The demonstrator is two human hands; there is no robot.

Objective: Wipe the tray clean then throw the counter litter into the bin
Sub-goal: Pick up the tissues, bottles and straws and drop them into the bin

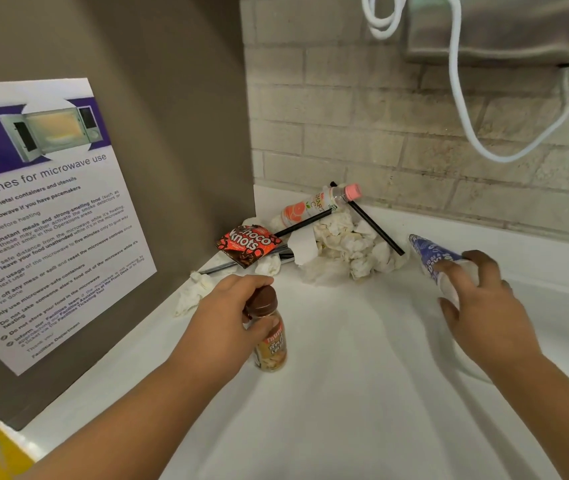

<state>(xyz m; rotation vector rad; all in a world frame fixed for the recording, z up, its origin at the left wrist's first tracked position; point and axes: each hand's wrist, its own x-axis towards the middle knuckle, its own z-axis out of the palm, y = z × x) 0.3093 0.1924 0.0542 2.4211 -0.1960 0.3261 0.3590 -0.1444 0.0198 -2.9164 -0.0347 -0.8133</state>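
L hand (227, 317) is wrapped round the neck and brown cap of a small drink bottle (271, 344), which stands upright on the white table (345, 393). R hand (483, 306) is on a blue-and-white paper cup (430, 252) lying on its side. Index finger is on top and thumb is under the open rim, so it reads as a pinch, tho not a firm one yet.

The rest of the litter sits beyond and btw the two hands, in the corner. There's a wad of crumpled tissues (348, 247), a Choco Knots wrapper (248, 245) just past the L hand, a pink-capped bottle (314, 204) lying down further back, and black straws (376, 225) crossing the pile. One stray tissue (191, 294) lies just outside the L hand. Tray and bin aren't in view, so I can't say if the wiping is done. The step now looks like litter pickup.

To do it well:
- Settle the R thumb deeper before lifting. A paper cup crushes easily and may hold dregs, so keep the mouth tilted up.
- Keep the bottle vertical, as holding by the cap alone lets it swing.
- Both hands are then full, so bin these two and come back for the pile.
- Next trip, bundle straws and wrapper inside the tissue wad and don't forget the stray tissue.
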